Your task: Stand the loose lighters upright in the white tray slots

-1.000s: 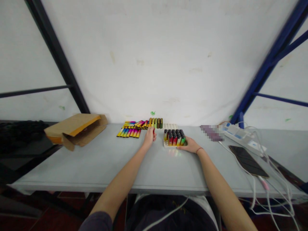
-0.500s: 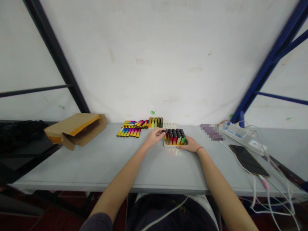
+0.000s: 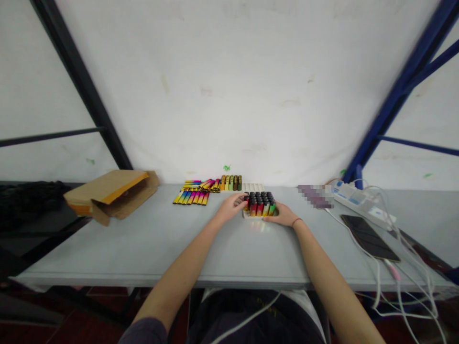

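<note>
Black-topped lighters (image 3: 260,204) with red, white and green bodies stand upright in rows in a white tray (image 3: 255,217). My left hand (image 3: 231,207) is at the tray's left side, its thumb and fingertips closed around the top of a red lighter (image 3: 246,201) in the leftmost column. Around the tray's right end, my right hand (image 3: 283,215) grips it, the thumb along the front edge and the other fingers partly hidden behind.
Flat colourful sleeves (image 3: 191,197) lie in stacks at the back left, beside a block of upright yellow-to-green pieces (image 3: 231,182). Behind the tray is another white tray (image 3: 253,187). An open cardboard box (image 3: 111,191) sits left; a phone (image 3: 369,237), power strip (image 3: 362,203) and cables lie right.
The red lighter at my left fingertips has gone down into the tray's left column. My right hand stays on the tray.
</note>
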### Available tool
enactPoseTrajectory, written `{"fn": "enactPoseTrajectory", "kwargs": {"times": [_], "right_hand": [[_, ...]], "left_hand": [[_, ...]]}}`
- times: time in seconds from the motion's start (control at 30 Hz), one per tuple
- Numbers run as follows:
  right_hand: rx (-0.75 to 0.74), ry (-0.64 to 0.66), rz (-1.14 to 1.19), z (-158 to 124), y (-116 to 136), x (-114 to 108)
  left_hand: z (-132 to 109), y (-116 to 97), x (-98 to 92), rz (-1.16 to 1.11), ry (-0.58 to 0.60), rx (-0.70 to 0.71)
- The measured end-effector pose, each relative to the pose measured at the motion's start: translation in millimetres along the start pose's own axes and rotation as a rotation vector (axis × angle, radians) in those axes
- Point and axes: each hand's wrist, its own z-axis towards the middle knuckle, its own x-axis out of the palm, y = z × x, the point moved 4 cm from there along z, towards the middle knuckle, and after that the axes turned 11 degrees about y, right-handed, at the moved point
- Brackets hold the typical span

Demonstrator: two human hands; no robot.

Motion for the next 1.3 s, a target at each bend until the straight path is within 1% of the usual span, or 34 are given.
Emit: {"fn": "enactPoseTrajectory", "kwargs": {"times": [0.1, 0.17, 0.23, 0.27, 0.33, 0.4, 0.43, 0.5, 0.57, 0.7, 0.8, 0.87, 0.97, 1.03, 1.13, 1.2, 1.3], "right_hand": [[-0.005, 0.003, -0.004, 0.6, -1.3, 0.8], [-0.015, 0.002, -0.007, 1.0, -2.1, 1.4], [-0.027, 0.004, -0.014, 1.3, -2.6, 2.0], [-0.03, 0.008, -0.019, 1.5, -3.0, 2.3], [-0.03, 0.022, -0.03, 1.9, -3.9, 2.9], [-0.027, 0.034, -0.037, 2.3, -4.8, 3.4], [-0.027, 0.036, -0.038, 2.6, -5.2, 3.5], [-0.03, 0.031, -0.034, 2.9, -5.9, 3.8], [-0.032, 0.019, -0.028, 3.2, -6.6, 4.0], [-0.037, 0.006, -0.021, 3.4, -8.4, 5.0], [-0.031, 0.007, -0.021, 3.4, -9.5, 5.4], [-0.027, 0.007, -0.027, 3.3, -9.7, 5.1], [-0.03, 0.018, -0.037, 3.1, -9.2, 4.7], [-0.036, 0.024, -0.043, 2.9, -8.7, 4.6], [-0.029, 0.028, -0.049, 2.9, -9.0, 4.9], [-0.019, 0.022, -0.048, 2.9, -9.6, 5.0], [-0.016, 0.014, -0.039, 2.8, -10.0, 4.8]], "left_hand": [[0.3, -0.9, -2.8, 0.03, -0.006, -0.01], [0.5, 0.0, -10.5, 0.117, -0.073, -0.032], [-0.7, 2.4, -21.6, 0.269, -0.158, -0.097], [-2.1, 4.2, -27.4, 0.376, -0.186, -0.155], [-6.5, 8.0, -38.5, 0.633, -0.203, -0.318], [-12.6, 11.1, -48.4, 0.873, -0.189, -0.511], [-15.6, 12.3, -52.3, 0.952, -0.173, -0.601], [-20.1, 13.4, -56.7, 1.027, -0.118, -0.736], [-21.5, 12.6, -56.4, 1.055, -0.051, -0.794], [-17.9, 7.0, -48.4, 1.076, 0.024, -0.747], [-14.6, 5.4, -41.7, 1.03, 0.093, -0.681], [-13.3, 5.8, -40.3, 0.994, 0.118, -0.65], [-13.0, 7.7, -44.4, 0.985, 0.09, -0.648], [-14.2, 10.4, -48.9, 0.995, 0.073, -0.688], [-16.2, 15.0, -53.5, 0.99, 0.098, -0.741], [-16.4, 16.4, -54.6, 0.978, 0.114, -0.735], [-15.2, 18.1, -55.7, 0.935, 0.08, -0.723]]}}
